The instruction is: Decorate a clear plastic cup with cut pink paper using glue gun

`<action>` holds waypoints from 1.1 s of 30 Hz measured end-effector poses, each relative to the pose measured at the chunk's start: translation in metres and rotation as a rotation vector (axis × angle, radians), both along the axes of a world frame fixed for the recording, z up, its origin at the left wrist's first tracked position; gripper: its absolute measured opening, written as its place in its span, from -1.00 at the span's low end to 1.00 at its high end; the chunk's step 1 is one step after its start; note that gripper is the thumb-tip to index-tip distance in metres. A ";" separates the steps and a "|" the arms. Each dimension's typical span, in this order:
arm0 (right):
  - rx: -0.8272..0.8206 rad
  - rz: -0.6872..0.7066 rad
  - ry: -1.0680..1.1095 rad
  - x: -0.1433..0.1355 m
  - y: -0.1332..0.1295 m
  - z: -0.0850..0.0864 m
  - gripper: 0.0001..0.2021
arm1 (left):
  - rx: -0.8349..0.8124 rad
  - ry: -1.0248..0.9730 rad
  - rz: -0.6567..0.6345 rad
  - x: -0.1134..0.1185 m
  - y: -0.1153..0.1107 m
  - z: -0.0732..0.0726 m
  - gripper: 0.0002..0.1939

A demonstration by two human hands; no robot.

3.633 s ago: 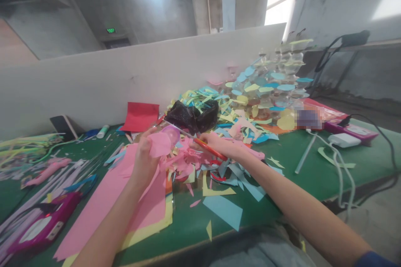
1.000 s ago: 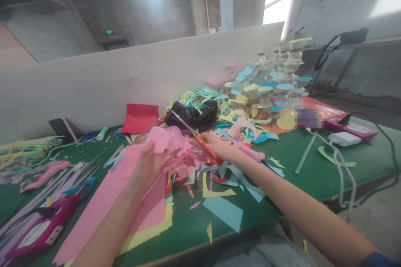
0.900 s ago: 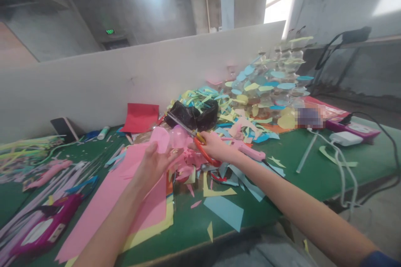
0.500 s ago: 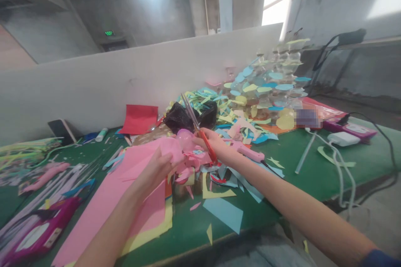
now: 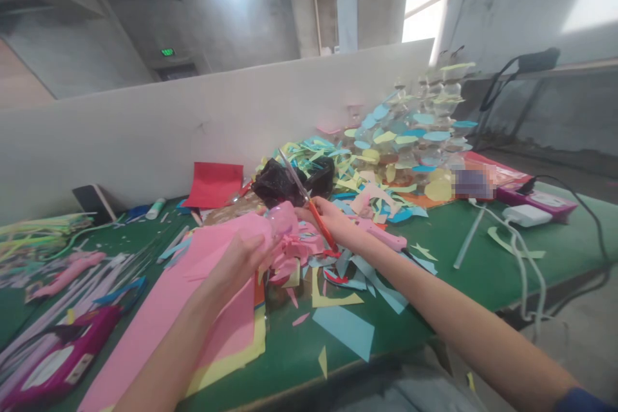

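My left hand (image 5: 246,250) is closed on pink paper with a rounded, clear plastic piece (image 5: 282,219) against it; its exact shape is blurred. Scissors (image 5: 317,219) with orange-red handles are gripped in my right hand (image 5: 335,217), their blades pointing up and away. The blades look closed or nearly so. The right fingertips are close to the plastic piece; whether they touch it I cannot tell. Below both hands lies a heap of pink paper scraps (image 5: 302,244). Large pink sheets (image 5: 159,315) are stacked under my left forearm.
Pink glue gun (image 5: 381,234) lies right of my hands. Black plastic bag (image 5: 275,181) and many paper strips sit behind. Clear plastic pieces with coloured paper discs (image 5: 425,135) are stacked at back right. Purple devices (image 5: 67,354) and white cables (image 5: 519,257) lie at the sides.
My left hand has turned slightly, and the clear plastic piece with the pink paper has tilted more upright. The scissors stay in my right hand, their blades closer together.
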State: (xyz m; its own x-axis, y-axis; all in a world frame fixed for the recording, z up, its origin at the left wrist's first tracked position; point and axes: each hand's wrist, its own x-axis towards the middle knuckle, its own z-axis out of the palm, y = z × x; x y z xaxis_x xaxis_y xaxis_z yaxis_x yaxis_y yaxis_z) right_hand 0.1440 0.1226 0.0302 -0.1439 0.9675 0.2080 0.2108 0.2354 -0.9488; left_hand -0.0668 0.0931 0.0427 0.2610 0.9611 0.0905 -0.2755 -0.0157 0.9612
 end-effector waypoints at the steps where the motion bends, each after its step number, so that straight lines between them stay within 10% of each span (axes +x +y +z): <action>1: -0.010 -0.007 -0.041 0.003 -0.001 0.002 -0.63 | 0.000 -0.017 0.031 0.000 0.003 0.000 -0.77; 8: -0.096 0.048 -0.292 0.018 -0.022 0.029 -0.55 | 0.109 -0.139 0.335 0.000 0.017 0.007 -0.69; 33: -0.034 0.110 -0.411 0.011 -0.013 0.015 -0.47 | 0.161 -0.031 0.221 -0.005 0.006 0.006 -0.30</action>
State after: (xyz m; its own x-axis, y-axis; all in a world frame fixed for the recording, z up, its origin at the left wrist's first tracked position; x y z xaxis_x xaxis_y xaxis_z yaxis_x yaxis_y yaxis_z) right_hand 0.1548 0.1098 0.0456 -0.3111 0.9470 0.0805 0.5481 0.2480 -0.7988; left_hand -0.0719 0.0987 0.0487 0.0408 0.9671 0.2513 -0.2780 -0.2305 0.9325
